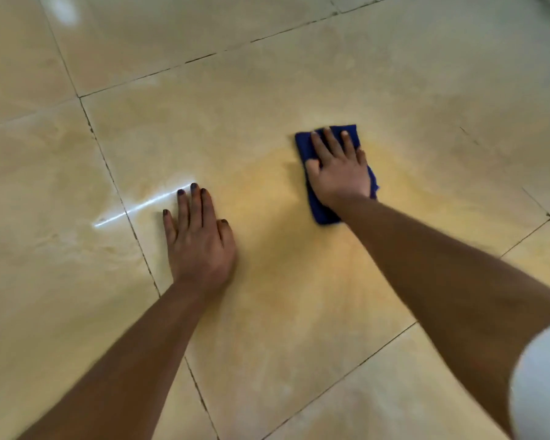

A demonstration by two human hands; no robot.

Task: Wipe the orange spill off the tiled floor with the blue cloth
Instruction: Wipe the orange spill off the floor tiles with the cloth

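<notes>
A folded blue cloth (318, 208) lies flat on the beige tiled floor (204, 106). My right hand (338, 168) presses down on top of the cloth, fingers spread, covering most of it. A faint orange smear (292, 249) spreads over the same large tile, below and to both sides of the cloth. My left hand (199, 236) rests flat on the floor at the smear's left edge, fingers apart, holding nothing.
Dark grout lines (115, 182) cross the glossy floor. A bright streak of reflected light (143, 204) lies just left of my left hand. A white sleeve (540, 385) shows at the lower right.
</notes>
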